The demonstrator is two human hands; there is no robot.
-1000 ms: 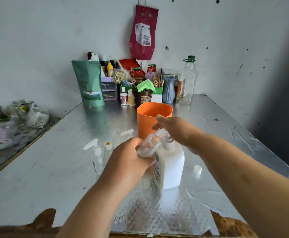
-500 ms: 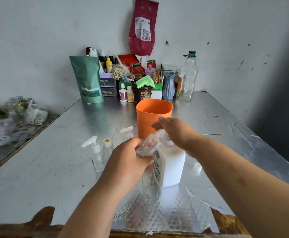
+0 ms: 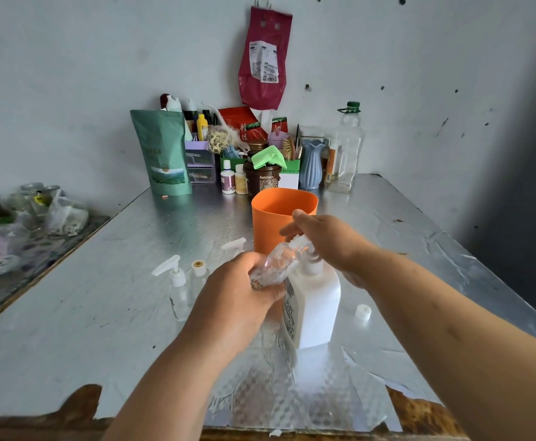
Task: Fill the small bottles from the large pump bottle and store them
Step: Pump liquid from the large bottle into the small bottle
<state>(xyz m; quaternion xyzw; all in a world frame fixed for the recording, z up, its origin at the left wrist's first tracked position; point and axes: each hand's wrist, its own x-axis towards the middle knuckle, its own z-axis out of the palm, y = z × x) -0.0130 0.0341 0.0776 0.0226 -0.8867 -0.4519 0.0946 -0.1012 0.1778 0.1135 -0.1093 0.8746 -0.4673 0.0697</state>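
Left grip (image 3: 238, 291) is clamped round a tilted small clear bottle (image 3: 278, 264), its neck up at the spout, while the right grip (image 3: 327, 240) curls down over the head of the large pump bottle (image 3: 316, 308) — upright mid-worktop (image 3: 85, 313), just in front of the orange cup (image 3: 276, 214). A small pump-top bottle (image 3: 179, 291) stands close on the left and a white cap (image 3: 362, 312) lies to the right; bare foil runs wide on both sides to the torn near edge — wood showing at its corners.
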